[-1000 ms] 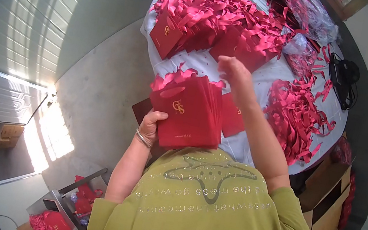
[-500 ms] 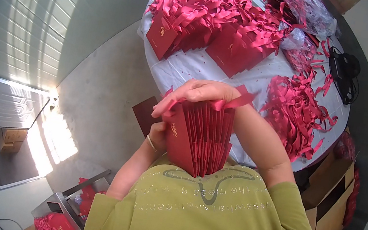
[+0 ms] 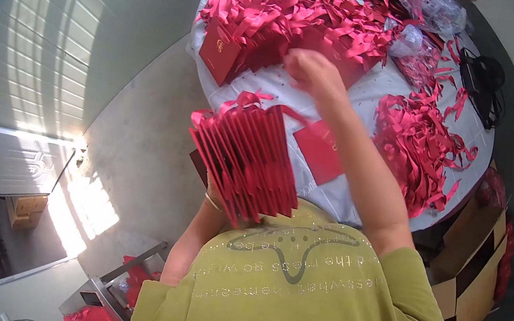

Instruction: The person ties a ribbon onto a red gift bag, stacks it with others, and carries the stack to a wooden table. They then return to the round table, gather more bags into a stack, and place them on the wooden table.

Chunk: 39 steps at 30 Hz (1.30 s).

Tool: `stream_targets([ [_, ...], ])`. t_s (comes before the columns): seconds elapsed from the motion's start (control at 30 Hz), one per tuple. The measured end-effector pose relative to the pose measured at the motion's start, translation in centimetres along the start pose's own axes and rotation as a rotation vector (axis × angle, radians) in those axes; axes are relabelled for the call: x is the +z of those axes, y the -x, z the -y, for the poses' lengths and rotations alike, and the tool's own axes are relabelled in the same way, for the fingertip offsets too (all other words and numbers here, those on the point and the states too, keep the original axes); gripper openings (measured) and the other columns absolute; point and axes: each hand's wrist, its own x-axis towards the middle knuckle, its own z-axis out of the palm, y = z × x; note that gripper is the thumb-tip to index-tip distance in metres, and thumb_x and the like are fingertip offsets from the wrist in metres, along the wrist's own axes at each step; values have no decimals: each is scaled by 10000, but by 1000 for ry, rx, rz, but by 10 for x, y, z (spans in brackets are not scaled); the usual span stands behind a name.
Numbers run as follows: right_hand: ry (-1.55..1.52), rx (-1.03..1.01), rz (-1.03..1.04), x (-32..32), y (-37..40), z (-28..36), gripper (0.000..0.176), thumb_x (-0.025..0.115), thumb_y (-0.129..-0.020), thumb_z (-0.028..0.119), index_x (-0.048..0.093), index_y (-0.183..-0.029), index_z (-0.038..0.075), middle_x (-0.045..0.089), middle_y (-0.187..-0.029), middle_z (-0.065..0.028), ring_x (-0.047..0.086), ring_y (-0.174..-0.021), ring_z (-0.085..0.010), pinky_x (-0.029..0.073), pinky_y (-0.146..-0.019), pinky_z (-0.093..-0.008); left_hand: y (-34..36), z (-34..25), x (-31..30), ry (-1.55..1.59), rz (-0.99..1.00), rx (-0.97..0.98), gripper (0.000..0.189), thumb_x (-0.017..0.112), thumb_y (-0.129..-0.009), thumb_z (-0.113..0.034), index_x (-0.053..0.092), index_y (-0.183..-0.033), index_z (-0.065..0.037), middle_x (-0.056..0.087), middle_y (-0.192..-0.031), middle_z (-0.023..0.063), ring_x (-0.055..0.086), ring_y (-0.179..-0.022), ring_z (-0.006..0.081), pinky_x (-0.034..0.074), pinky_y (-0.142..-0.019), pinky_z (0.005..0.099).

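Observation:
A fanned stack of red gift bags, with ribbon on top, stands upright in front of my chest. My left hand grips it from the left side, its fingers mostly hidden behind the bags. My right hand is stretched over the white-covered table, close to the front of a large row of red bags with ribbon handles; motion smears its fingers. Below my right forearm, a single red bag lies flat on the table. A bag with a gold logo faces me at the row's left end.
Loose red ribbons are heaped on the right of the white tablecloth. Clear plastic bags and a black corded device sit beyond. An open cardboard box stands on the floor at right, a metal-framed stand at lower left.
My right hand has left the top of the stack and moved forward over the table. The stack has shifted left and tilted in my left hand. A flat bag now shows on the table.

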Motion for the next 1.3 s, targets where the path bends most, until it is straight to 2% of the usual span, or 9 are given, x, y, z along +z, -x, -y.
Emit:
stream_targets([
  [0.13,312,147,337,-44,62,-40,295,684,-877,110,612,-1146,11,657,-1020,-41,618,-926,-123,525,-797,-298,-5,-18,9,-5,16,53,739,577,-879,-588,412,-1445,-142,502,-1416,82,472,-1300,297,390,-1093,475],
  [0.27,27,108,320,-21,133,3,467,776,-774,8,585,-1199,3,622,-1102,-66,614,-933,-119,524,-790,-275,-6,-20,15,-4,12,87,739,574,-880,-589,412,-1445,-142,502,-1416,83,472,-1300,298,392,-1091,475],
  [0.37,273,-408,421,-5,148,15,709,875,-671,121,554,-1297,41,539,-1185,-100,609,-914,-143,512,-768,-283,-16,-16,20,3,13,56,739,573,-881,-590,411,-1445,-142,502,-1416,84,472,-1300,298,393,-1090,475],
  [0.47,424,-582,487,4,151,23,820,890,-661,263,517,-1370,88,529,-1165,-106,580,-904,-177,507,-748,-302,-8,1,26,22,20,17,739,571,-882,-590,411,-1446,-141,501,-1416,84,473,-1300,299,394,-1089,475],
  [0.83,465,-705,441,5,148,16,654,865,-674,355,654,-1212,48,588,-1026,-113,581,-871,-194,503,-748,-300,-12,7,39,95,37,31,738,564,-884,-593,409,-1447,-140,500,-1417,86,473,-1299,300,399,-1085,475],
  [0.93,506,-738,463,9,147,26,610,862,-691,251,648,-1231,68,602,-1026,-130,603,-908,-245,533,-752,-331,-10,4,43,110,40,42,738,562,-885,-593,408,-1447,-140,500,-1417,87,473,-1299,301,400,-1084,475],
  [1.13,558,-871,408,20,149,35,592,823,-646,116,668,-1217,120,555,-1207,-170,544,-1098,-297,467,-908,-394,-16,-4,51,132,50,89,738,558,-886,-595,407,-1447,-139,499,-1417,88,474,-1298,301,403,-1082,475],
  [1.2,720,-937,530,23,148,46,518,747,-688,64,683,-1188,180,485,-1391,-170,487,-1213,-333,416,-973,-428,-19,-3,55,140,59,101,738,557,-887,-595,407,-1448,-139,499,-1417,88,474,-1298,302,404,-1082,475],
  [1.3,760,-998,609,27,143,42,448,730,-697,67,689,-1131,170,502,-1381,-163,522,-1172,-349,443,-935,-448,-20,-1,60,154,71,110,738,555,-888,-596,406,-1448,-139,499,-1418,89,474,-1298,302,405,-1081,475],
])
